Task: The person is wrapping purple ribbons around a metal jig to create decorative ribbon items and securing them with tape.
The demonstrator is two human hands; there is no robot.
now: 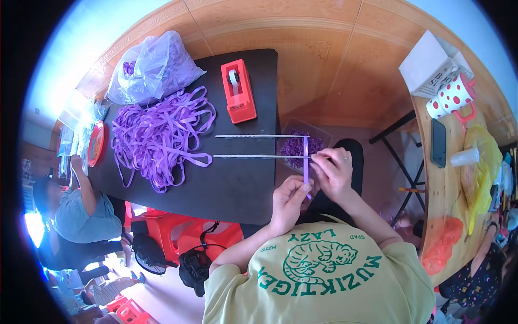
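A: Rm has wood-panelled wall [318,81] behind a dark tabletop [237,186]. Where's the purple ribbon strip [306,171]?

B: Just off the tabletop's R edge, running across the ends of two thin metal rods, far rod [245,136] and near rod [245,156]. They lie approx. parallel, w/ twisted ends over the tabletop.

A: Hands?

B: L hand [291,198] pinches the strip's lower part, thumb on top. R hand [335,174] has fingertips drawn in narrow beside the strip, by the near rod's tip. Can't tell if it's gripping strip, rod or both.

A: How'll the strip handle?

B: V. light, soft, prob. no stiffness of its own. Looks smooth, so might slip on metal. Shouldn't break easily, but it'll crease or twist. The loose ribbon pile [159,137] at L shows how it curls.

A: Best hold?

B: Flat btwn thumb & forefinger, close to the rods, w/ light, even tension. Pull too hard & the rods could get drawn together.

A: Anything else nearby?

B: Red tape dispenser [238,92], beyond the far rod.
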